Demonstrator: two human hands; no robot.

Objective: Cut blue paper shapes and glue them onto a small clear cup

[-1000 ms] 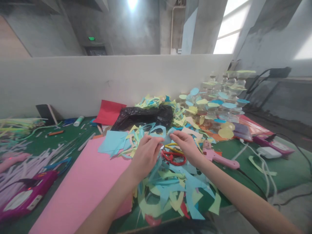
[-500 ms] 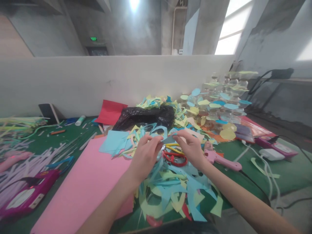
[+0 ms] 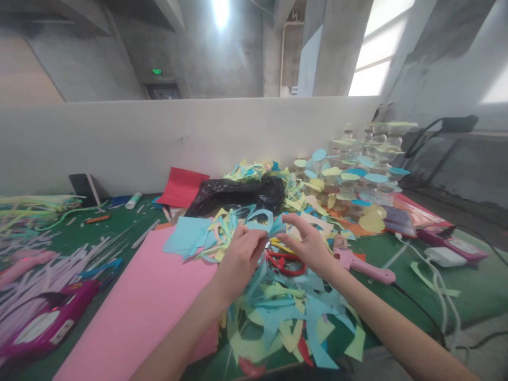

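Note:
Both my hands meet over a heap of blue, yellow and green paper scraps on the green table. My left hand is closed, pinching a light blue paper piece at its left end. My right hand pinches the same piece from the right, thumb and forefinger together, the other fingers loosely curled. Just under the hands lie red-handled scissors and a yellow-handled pair, partly hidden by my fingers.
A large pink sheet lies at the left, a black plastic bag and red paper behind. A pink glue gun lies right of my hands. Clear bottles topped with paper discs stand at the back right. Paper strips cover the left edge.
The blue paper piece has risen a little between my fingers and shows more clearly. Both hands stayed together over the scrap heap; the view shifted slightly.

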